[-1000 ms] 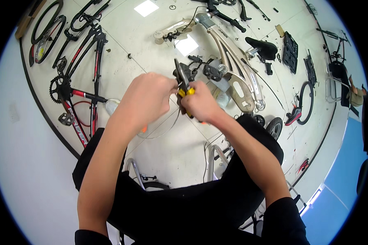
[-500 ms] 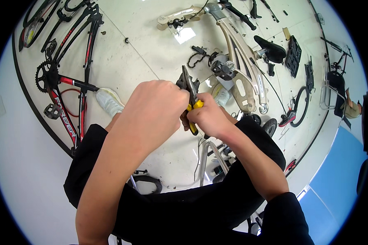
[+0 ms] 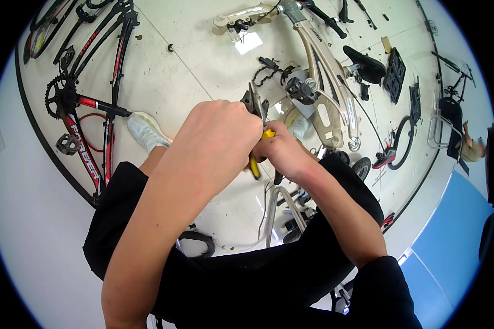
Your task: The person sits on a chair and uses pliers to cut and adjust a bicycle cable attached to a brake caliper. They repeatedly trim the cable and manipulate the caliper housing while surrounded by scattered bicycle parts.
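Clearly, we have a pair of pliers with yellow grips (image 3: 254,167) up in the air in front of us, to the left of the pale bicycle frame (image 3: 306,27) and apart from it, with a dark part (image 3: 247,102) right beside its metal nose. Our right hand (image 3: 284,151) is curled round the grips; our left hand (image 3: 225,129) is drawn into a fist with its back toward us, just beside the tool, and we cannot tell what its hidden fingers pinch. To handle the pliers well, we judge it best to seat the jaws squarely, squeeze evenly rather than twist, brace the work firmly with the left hand, and tuck those fingertips clear of the bite. Our left wrist hides much of the contact, so tilting it aside would give us a better view. As for writing, the red-and-black frame (image 3: 84,151), well to the left of the pale frame, carries large white lettering along its lower tube and smaller red lettering on another, while the pale frame itself bears a short dark word near its upper end. On the saddle (image 3: 365,64), just right of the pale frame, we make out no label.
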Action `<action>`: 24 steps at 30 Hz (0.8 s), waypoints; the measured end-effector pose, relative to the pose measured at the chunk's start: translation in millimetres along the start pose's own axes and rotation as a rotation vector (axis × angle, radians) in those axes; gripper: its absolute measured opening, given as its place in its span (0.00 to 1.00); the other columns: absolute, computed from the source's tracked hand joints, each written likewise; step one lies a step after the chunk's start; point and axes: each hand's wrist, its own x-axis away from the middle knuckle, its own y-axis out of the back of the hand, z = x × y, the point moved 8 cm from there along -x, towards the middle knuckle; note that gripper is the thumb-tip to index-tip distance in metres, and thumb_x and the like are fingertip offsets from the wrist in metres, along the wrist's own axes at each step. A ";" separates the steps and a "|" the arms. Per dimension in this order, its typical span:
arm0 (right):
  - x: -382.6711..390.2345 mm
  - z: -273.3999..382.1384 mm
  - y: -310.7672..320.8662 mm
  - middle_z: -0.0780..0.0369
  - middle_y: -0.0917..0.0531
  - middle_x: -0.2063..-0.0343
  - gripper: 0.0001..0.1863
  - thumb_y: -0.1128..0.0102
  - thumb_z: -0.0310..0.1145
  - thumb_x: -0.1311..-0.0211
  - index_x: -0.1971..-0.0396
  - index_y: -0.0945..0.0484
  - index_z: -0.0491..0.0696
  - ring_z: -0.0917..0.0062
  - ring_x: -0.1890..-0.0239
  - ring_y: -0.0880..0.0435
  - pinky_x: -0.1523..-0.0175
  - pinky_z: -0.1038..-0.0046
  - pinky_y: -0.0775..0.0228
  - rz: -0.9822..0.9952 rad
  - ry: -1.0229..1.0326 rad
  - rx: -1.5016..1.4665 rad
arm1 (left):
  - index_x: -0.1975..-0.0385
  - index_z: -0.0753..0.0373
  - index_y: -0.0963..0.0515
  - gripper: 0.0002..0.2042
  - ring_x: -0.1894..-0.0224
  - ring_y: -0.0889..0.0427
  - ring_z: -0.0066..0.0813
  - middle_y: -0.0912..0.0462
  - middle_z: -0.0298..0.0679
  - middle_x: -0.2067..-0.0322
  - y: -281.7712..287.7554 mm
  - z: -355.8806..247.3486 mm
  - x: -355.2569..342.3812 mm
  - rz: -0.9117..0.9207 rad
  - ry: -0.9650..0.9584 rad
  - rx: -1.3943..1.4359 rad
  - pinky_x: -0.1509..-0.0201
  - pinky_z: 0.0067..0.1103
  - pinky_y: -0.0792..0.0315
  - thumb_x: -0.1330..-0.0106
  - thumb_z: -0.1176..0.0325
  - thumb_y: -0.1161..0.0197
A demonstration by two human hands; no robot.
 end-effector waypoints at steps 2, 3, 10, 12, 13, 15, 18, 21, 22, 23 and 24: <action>-3.5 -11.1 -4.0 0.57 0.22 0.82 0.03 0.52 0.20 0.56 0.80 0.29 0.37 0.74 0.81 0.23 0.72 0.73 0.31 0.075 -0.101 0.006 | 0.82 0.68 0.24 0.03 0.72 0.21 0.43 0.23 0.47 0.81 1.7 1.1 1.1 0.025 0.030 -0.019 0.66 0.33 0.27 0.57 0.82 0.44; -6.8 -10.8 -4.5 0.56 0.21 0.81 0.03 0.52 0.19 0.55 0.79 0.29 0.37 0.74 0.81 0.23 0.70 0.73 0.29 0.104 -0.069 0.113 | 0.82 0.68 0.25 0.03 0.72 0.21 0.43 0.23 0.47 0.81 2.8 0.9 2.3 0.043 0.044 -0.032 0.66 0.33 0.27 0.57 0.82 0.44; -1.5 -5.7 -5.5 0.56 0.22 0.81 0.04 0.54 0.19 0.55 0.78 0.29 0.36 0.73 0.80 0.21 0.70 0.73 0.29 0.077 -0.055 -0.088 | 0.83 0.68 0.25 0.03 0.72 0.21 0.44 0.23 0.48 0.81 1.5 -1.3 0.6 0.001 0.010 -0.015 0.66 0.33 0.27 0.57 0.82 0.43; -2.7 -9.1 -5.5 0.57 0.22 0.81 0.05 0.54 0.19 0.55 0.77 0.29 0.36 0.72 0.80 0.22 0.71 0.72 0.30 0.065 -0.096 0.007 | 0.82 0.68 0.24 0.02 0.72 0.21 0.44 0.23 0.47 0.81 2.5 -1.4 1.1 0.007 0.015 -0.028 0.65 0.33 0.27 0.57 0.81 0.41; -7.0 -10.2 -6.6 0.57 0.22 0.82 0.05 0.54 0.19 0.55 0.77 0.29 0.36 0.72 0.80 0.22 0.71 0.73 0.30 0.092 -0.080 0.025 | 0.82 0.68 0.24 0.02 0.72 0.21 0.44 0.22 0.47 0.81 2.6 -0.3 1.5 0.024 0.023 -0.037 0.65 0.33 0.27 0.57 0.81 0.41; -7.8 -3.9 -7.2 0.57 0.23 0.82 0.04 0.54 0.19 0.56 0.78 0.29 0.36 0.73 0.80 0.22 0.72 0.73 0.31 0.066 -0.013 0.040 | 0.81 0.68 0.24 0.03 0.73 0.21 0.44 0.22 0.47 0.81 5.7 2.3 3.0 0.037 0.047 -0.034 0.66 0.33 0.27 0.57 0.81 0.41; 1.6 5.9 -3.8 0.58 0.23 0.81 0.04 0.54 0.18 0.56 0.78 0.30 0.38 0.74 0.79 0.23 0.72 0.73 0.31 -0.008 0.049 0.029 | 0.80 0.68 0.23 0.04 0.74 0.21 0.44 0.22 0.47 0.80 3.3 3.0 0.5 0.024 0.044 0.010 0.67 0.33 0.27 0.57 0.81 0.41; 0.7 4.1 -4.8 0.57 0.24 0.80 0.06 0.54 0.17 0.57 0.76 0.30 0.38 0.73 0.79 0.24 0.72 0.73 0.31 0.116 0.089 0.045 | 0.80 0.68 0.23 0.04 0.74 0.22 0.45 0.22 0.47 0.81 4.6 3.4 -0.4 -0.006 0.037 0.032 0.67 0.32 0.27 0.57 0.80 0.41; 0.7 3.4 -7.7 0.57 0.24 0.80 0.07 0.54 0.16 0.57 0.75 0.30 0.38 0.73 0.78 0.24 0.72 0.72 0.31 0.155 0.122 0.049 | 0.80 0.68 0.23 0.04 0.74 0.22 0.45 0.23 0.47 0.81 6.3 6.4 -0.1 -0.006 0.049 0.033 0.67 0.32 0.27 0.57 0.80 0.40; -3.2 0.4 -8.0 0.57 0.25 0.80 0.07 0.54 0.16 0.57 0.75 0.30 0.38 0.72 0.79 0.24 0.72 0.72 0.31 0.166 0.064 0.011 | 0.80 0.68 0.23 0.04 0.74 0.22 0.45 0.23 0.47 0.81 7.1 8.1 0.2 -0.005 0.060 0.035 0.67 0.32 0.27 0.57 0.80 0.40; -3.6 -2.2 -7.3 0.57 0.25 0.81 0.07 0.55 0.16 0.58 0.75 0.31 0.38 0.72 0.79 0.24 0.72 0.72 0.31 0.129 0.023 -0.057 | 0.79 0.68 0.23 0.04 0.74 0.22 0.45 0.23 0.47 0.81 6.0 8.1 0.3 0.005 0.065 0.039 0.68 0.32 0.27 0.57 0.80 0.40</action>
